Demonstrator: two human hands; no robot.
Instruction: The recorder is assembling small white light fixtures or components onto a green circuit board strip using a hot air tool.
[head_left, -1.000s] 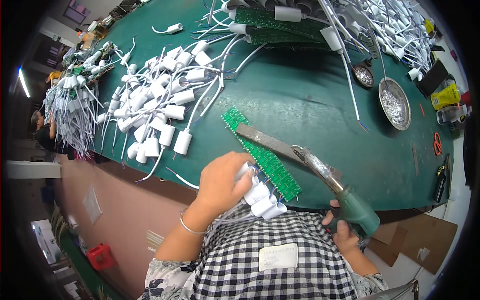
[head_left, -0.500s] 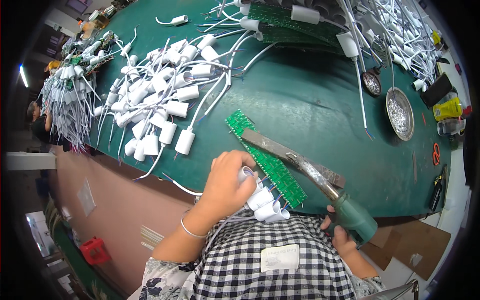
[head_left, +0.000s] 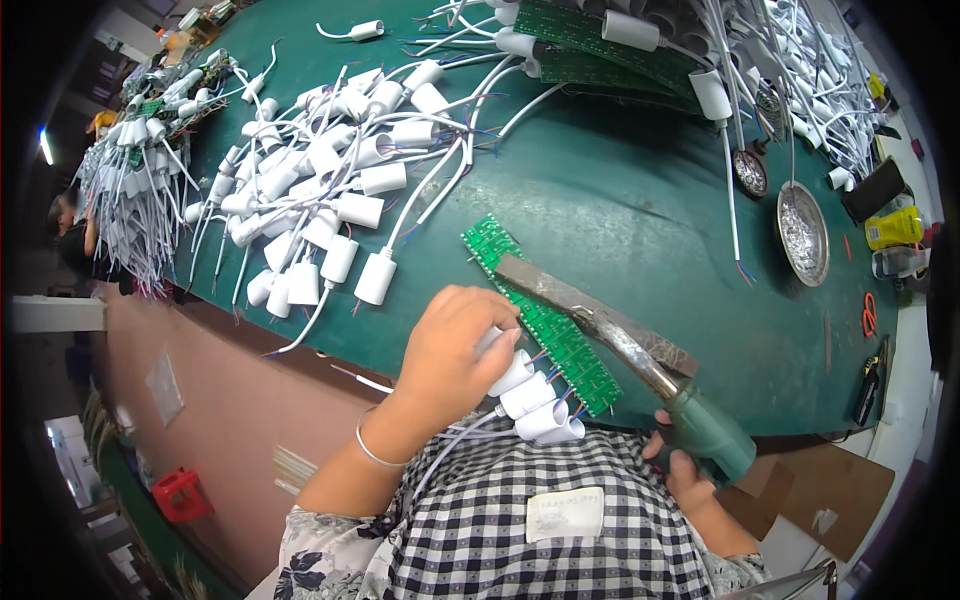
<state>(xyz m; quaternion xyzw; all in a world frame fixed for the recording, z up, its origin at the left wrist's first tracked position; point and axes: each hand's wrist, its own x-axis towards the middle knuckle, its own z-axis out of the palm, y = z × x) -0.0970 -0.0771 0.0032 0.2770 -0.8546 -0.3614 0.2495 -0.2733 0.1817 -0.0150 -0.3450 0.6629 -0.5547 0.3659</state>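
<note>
My left hand (head_left: 460, 345) is closed on a white cylindrical socket, its thumb and fingers pinched by the board's left edge; what the fingertips grip there is partly hidden. More white sockets (head_left: 527, 396) on cords lie below the hand, their thin coloured wires reaching the green circuit board (head_left: 580, 362). My right hand (head_left: 680, 470) is wrapped round the green handle of a soldering iron (head_left: 715, 435). Its metal shaft slants up and left over the board. A flat grey metal bar (head_left: 540, 285) lies across the board, next to the shaft; the iron's exact tip is hard to make out.
A heap of white corded sockets (head_left: 320, 175) covers the table's left. Stacked circuit boards (head_left: 620, 60) stand at the back. On the right are a metal dish (head_left: 803, 235), a smaller dish (head_left: 749, 174), a yellow bottle (head_left: 893, 228) and orange scissors (head_left: 869, 315). Another person is at far left.
My left hand has shifted slightly up over the sockets. The board and bar sit a little further right in view, as do the heaped sockets. My right hand keeps hold of the iron.
</note>
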